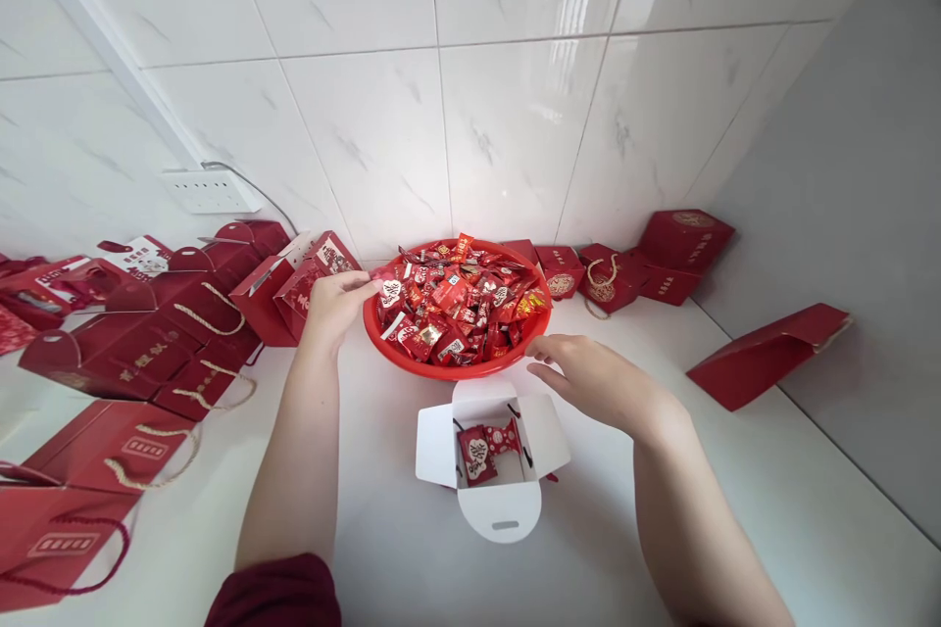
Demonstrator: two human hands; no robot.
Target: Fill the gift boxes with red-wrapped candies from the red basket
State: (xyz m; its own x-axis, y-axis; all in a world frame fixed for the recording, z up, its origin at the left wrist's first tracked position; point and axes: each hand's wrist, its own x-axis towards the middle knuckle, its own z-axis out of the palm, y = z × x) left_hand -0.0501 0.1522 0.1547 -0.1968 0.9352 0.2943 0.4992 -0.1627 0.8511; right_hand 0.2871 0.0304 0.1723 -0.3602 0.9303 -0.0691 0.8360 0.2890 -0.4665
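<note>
My left hand (pixel 338 302) is at the left rim of a round red basin (pixel 456 372), thumb and fingers pinched on a red candy packet (pixel 389 292) with a white print. The basin is heaped with red wrapped candies (pixel 450 289). My right hand (pixel 577 370) hovers by the basin's lower right rim, thumb and fingers a little apart, with nothing visible between them. Just in front of the basin stands an open gift box (pixel 500 514), its white flaps folded outward. Inside lie a red candy packet (pixel 476 454) and a dotted red one (pixel 503 438).
Red gift boxes (pixel 139 343) with rope handles crowd the left side of the white table (pixel 397 549). More red boxes (pixel 607 276) stand along the tiled wall at the back right. One red box (pixel 768 353) leans near the grey panel. A socket strip (pixel 210 191) is on the wall.
</note>
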